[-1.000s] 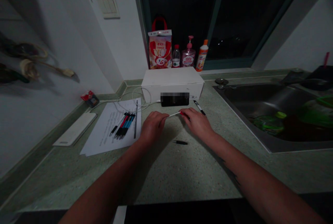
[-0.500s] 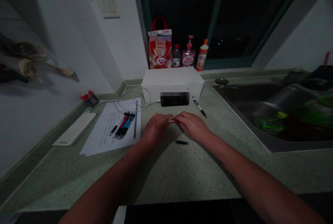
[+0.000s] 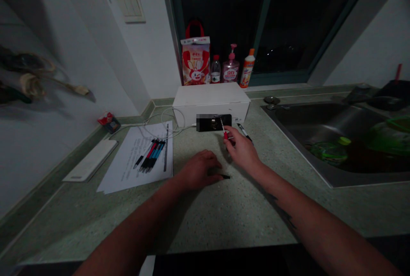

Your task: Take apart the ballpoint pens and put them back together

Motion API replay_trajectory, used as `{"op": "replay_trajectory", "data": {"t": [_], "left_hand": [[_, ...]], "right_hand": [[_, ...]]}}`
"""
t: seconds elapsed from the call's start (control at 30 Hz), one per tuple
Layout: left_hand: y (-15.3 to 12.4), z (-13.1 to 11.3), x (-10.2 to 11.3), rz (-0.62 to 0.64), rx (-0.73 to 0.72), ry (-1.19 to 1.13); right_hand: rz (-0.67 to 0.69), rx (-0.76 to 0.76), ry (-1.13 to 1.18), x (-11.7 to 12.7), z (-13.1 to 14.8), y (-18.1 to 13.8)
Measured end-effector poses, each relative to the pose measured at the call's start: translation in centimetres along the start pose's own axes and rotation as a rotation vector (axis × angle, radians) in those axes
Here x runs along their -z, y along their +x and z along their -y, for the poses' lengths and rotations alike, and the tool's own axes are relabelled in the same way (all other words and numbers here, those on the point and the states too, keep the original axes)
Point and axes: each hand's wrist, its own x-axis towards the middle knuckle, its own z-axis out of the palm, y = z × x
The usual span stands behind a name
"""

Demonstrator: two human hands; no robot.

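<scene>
A thin red-and-white pen part point(image 3: 223, 127) was pinched in the grip of the right hand point(image 3: 241, 151) and held tilted above the bench point(image 3: 224, 216), just before a black device point(image 3: 205, 122) and a shut white box point(image 3: 211, 98). The left hand point(image 3: 200, 172) was laid palm down, fingertips at a short black pen piece point(image 3: 226, 177); whether its grip was closed on it could not be told. Further out, pens point(image 3: 151, 154) were laid on a paper sheet point(image 3: 128, 173), and green items point(image 3: 329, 151) were held in the sink point(image 3: 314, 118).
</scene>
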Motion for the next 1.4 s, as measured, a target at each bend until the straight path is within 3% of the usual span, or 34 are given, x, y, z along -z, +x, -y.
{"op": "replay_trajectory", "data": {"t": [0.2, 0.3, 0.37, 0.53, 0.67, 1.4], "left_hand": [[0.2, -0.1, 0.0, 0.010, -0.057, 0.006], [0.3, -0.1, -0.1, -0.005, 0.003, 0.025], [0.4, 0.1, 0.0, -0.085, 0.083, 0.030], [0.3, 1.4, 0.9, -0.435, 0.225, -0.010], [0.0, 2.2, 1.5, -0.548, 0.234, -0.011], [0.2, 1.6, 1.8, -0.354, 0.352, 0.009]], "right_hand": [[0.043, 0.111, -0.125, 0.1, -0.4, -0.1], [0.092, 0.119, -0.216, 0.4, -0.4, -0.2], [0.125, 0.124, -0.281, 0.6, -0.2, -0.2], [0.193, 0.139, -0.379, 1.0, 0.0, 0.0], [0.229, 0.158, -0.411, 0.9, -0.1, 0.1], [0.360, 0.213, -0.501, 1.0, 0.5, -0.1]]}}
